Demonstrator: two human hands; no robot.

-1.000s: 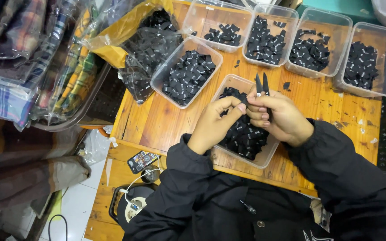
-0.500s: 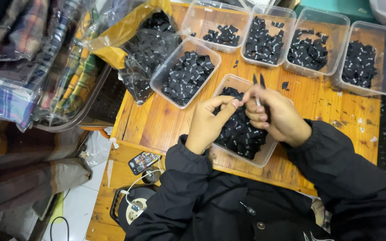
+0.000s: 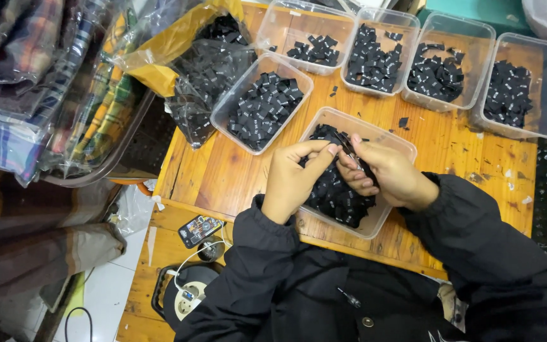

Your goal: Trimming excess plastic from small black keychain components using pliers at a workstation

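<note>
Nearby, five label tubs (image 3: 517,88) ring both hands' tub (image 3: 384,218).

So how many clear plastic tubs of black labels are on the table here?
6. Four in a row along the far edge, one left of centre, one under the hands. More may be off-frame.

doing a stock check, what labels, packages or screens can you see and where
Labels: small black woven tags, tub under both hands.
Phone: lower shelf, left; dark rectangle, colourful screen.
Bagged cloth: far left; clear bags, plaid fabric.
Yellow bag: table's top left, holding black labels.
</note>
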